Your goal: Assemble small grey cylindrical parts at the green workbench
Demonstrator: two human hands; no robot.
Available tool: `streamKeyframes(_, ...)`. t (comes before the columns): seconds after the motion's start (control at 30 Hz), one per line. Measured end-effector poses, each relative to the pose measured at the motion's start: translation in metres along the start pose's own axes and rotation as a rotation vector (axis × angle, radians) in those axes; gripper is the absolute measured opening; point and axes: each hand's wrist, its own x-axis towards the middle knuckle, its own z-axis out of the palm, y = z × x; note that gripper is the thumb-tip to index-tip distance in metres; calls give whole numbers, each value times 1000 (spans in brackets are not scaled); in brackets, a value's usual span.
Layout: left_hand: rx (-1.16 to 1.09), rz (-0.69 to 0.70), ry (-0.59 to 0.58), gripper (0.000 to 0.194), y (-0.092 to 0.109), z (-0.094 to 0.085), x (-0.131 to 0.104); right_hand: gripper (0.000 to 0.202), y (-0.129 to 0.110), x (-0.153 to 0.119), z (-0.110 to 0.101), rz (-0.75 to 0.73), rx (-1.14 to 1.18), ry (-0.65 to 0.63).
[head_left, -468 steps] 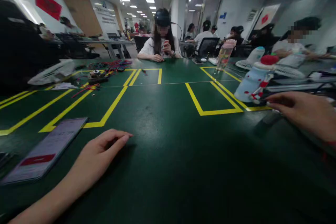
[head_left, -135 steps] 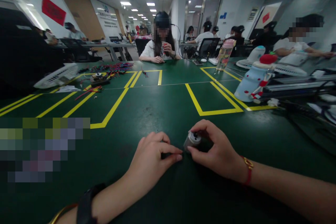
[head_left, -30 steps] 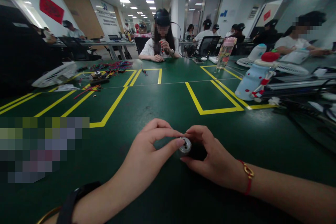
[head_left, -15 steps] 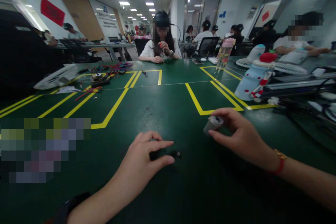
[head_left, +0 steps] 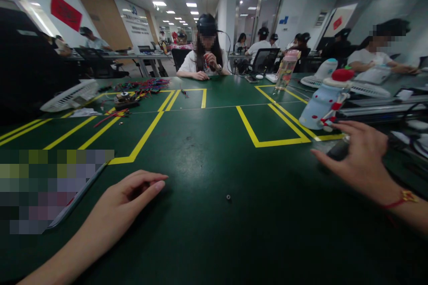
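On the dark green table, a tiny round metal-and-black part [head_left: 228, 197] lies between my hands. My left hand [head_left: 133, 196] is to its left, over the table, thumb and fingertips close together with nothing visible in them. At the right, my right hand [head_left: 361, 160] has its thumb and fingers spread around a grey cylinder [head_left: 339, 149]. The thumb stands apart from the cylinder; the hand partly hides its far side.
A blue bottle with a red top [head_left: 317, 107] stands behind my right hand, near metal rails and cables. A clear pink-lidded bottle [head_left: 286, 70] is farther back. Wires [head_left: 147, 87] and a fan [head_left: 70, 95] lie back left. A person [head_left: 205, 53] sits opposite.
My right hand and the grey cylinder have moved right, and the thumb has come away from it. My left hand has drawn back left from the tiny part, its fingers closing.
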Motion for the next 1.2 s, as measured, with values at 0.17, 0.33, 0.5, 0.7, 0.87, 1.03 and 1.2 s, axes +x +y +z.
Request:
streamKeyframes(0.17,13,11,5,40,2,3,-1,50,-144,-5,-4,-352,495,-521)
streamKeyframes(0.33,38,14,-5,43,-2,4,-2,21,-182,2,3,-479,631,-604)
streamKeyframes(0.5,18,25,-6,44,1,6,-1,26,-79,30,-12,-281,314,-256)
streamKeyframes(0.7,37,39,-32,44,2,9,-2,33,54,34,-28,-9,-326,-311)
streamKeyframes(0.87,35,44,-35,41,7,8,-5,41,74,26,-28,202,-357,-450)
streamKeyframes(1.03,24,20,-59,42,9,7,-7,51,64,28,-34,247,-368,-449)
streamKeyframes(1.2,9,7,-81,42,6,8,-4,53,61,28,-38,264,-362,-470)
